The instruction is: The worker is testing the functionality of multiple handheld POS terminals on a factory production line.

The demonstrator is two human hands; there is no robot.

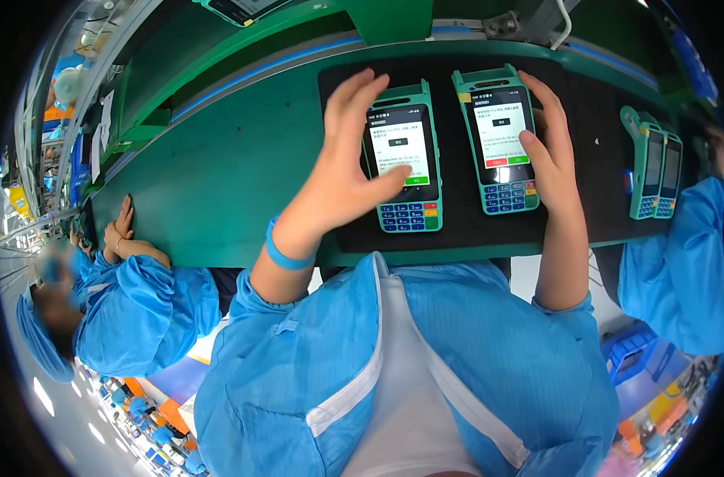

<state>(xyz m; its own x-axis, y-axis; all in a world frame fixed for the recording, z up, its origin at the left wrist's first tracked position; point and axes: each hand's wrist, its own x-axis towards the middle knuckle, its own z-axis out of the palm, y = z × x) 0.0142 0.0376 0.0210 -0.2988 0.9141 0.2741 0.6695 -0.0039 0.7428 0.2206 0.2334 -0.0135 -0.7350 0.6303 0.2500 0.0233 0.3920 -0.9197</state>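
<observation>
On the black mat (461, 199), a green terminal (400, 147) lies at one o'clock under the open left hand (338, 168); at two, the right hand (556, 163) curls along a second terminal (497, 139), grip unclear.

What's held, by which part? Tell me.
Cannot be told: the right hand is at the right edge of the right terminal, the left hand over the left terminal.
</observation>
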